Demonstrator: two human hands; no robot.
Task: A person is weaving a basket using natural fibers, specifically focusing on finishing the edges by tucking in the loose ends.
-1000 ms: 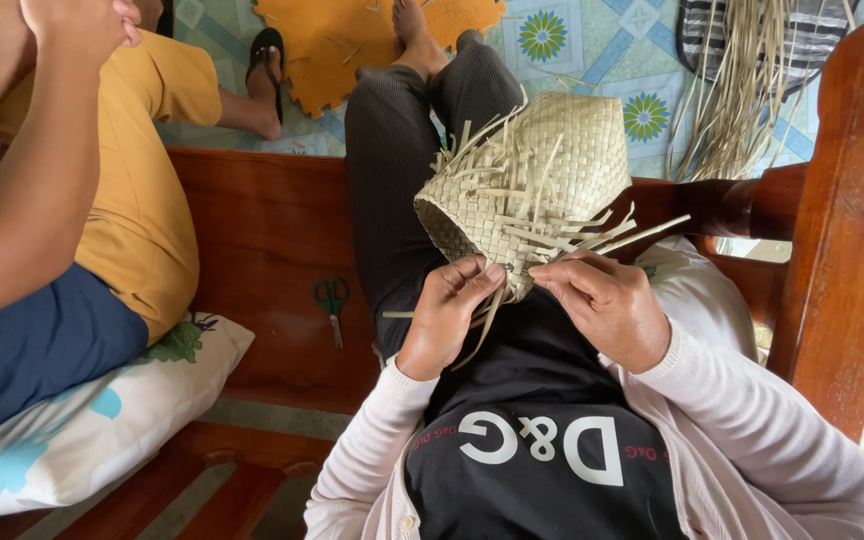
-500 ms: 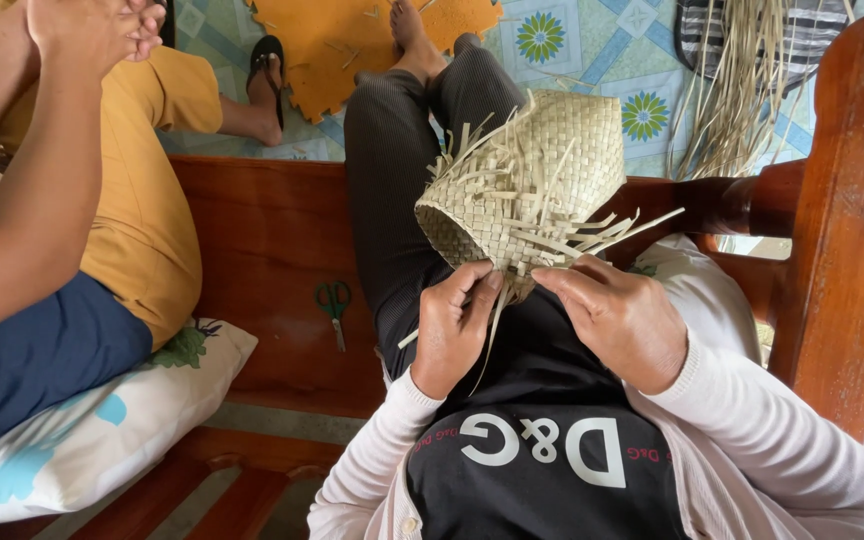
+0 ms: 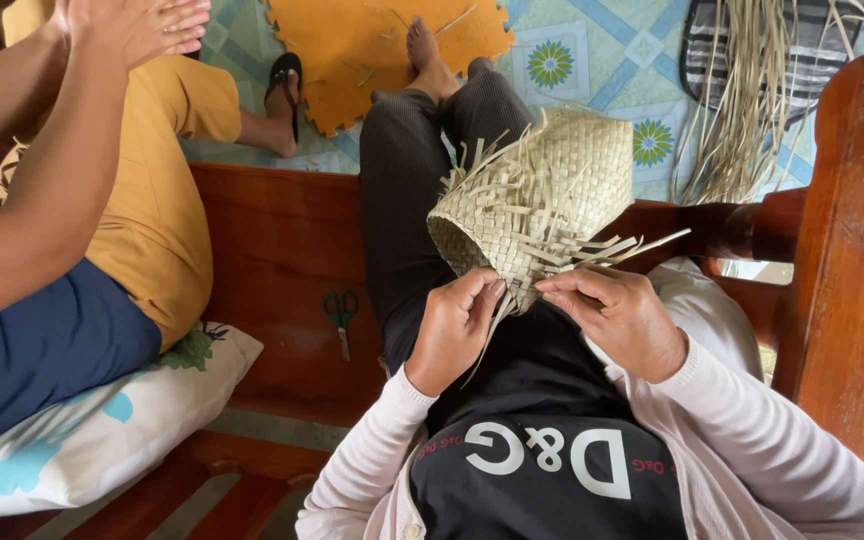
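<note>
Head view: left hand (image 3: 452, 330) and right hand (image 3: 617, 315) have closed in together since the earlier frame, both now pinching loose strips at the rim of the woven basket (image 3: 542, 195) on the lap. Scissors (image 3: 340, 312) lie apart on the bench (image 3: 282, 250); armrest (image 3: 852, 230) crowds the right.

Both hands are up on a half-woven straw basket (image 3: 537, 200) sitting in the lap. The left hand (image 3: 452, 330) pinches a loose strip at its lower rim, and the right hand (image 3: 622, 315) at 3 o'clock grips the rim too. Green scissors (image 3: 340, 315) lie on the wooden bench (image 3: 272, 250) at 9 o'clock. Another person's hands (image 3: 137, 25) are at 10 o'clock.
</note>
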